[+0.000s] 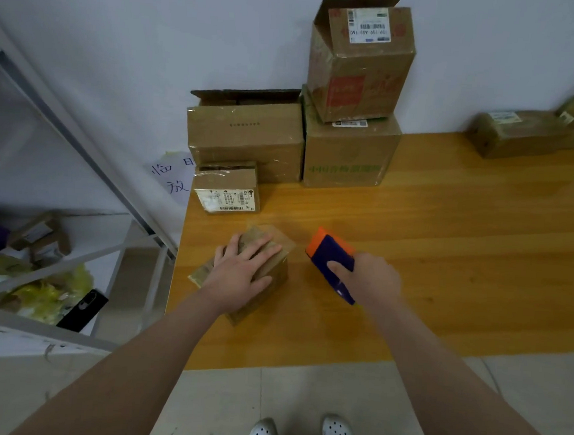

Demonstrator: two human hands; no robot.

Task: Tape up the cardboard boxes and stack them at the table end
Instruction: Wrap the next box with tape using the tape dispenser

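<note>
A small brown cardboard box (pixel 274 273) sits near the left front corner of the wooden table (pixel 448 247). My left hand (pixel 243 272) lies flat on its top with fingers spread, pressing it down. To the right of the box my right hand (pixel 366 280) grips a purple and orange tape dispenser (pixel 330 255), held just above the table and a short gap from the box. A small labelled box (pixel 226 190) stands behind it. Against the wall at the table end are a wide box (pixel 247 135), a green-printed box (pixel 349 153) and an open-flapped box (pixel 360 58) stacked on it.
Two more brown boxes (pixel 525 133) lie at the far right by the wall. A white metal shelf (pixel 53 250) with yellow bags, a phone and scraps stands left of the table. A handwritten paper (pixel 172 177) hangs on the wall. My white shoes show on the tiled floor below.
</note>
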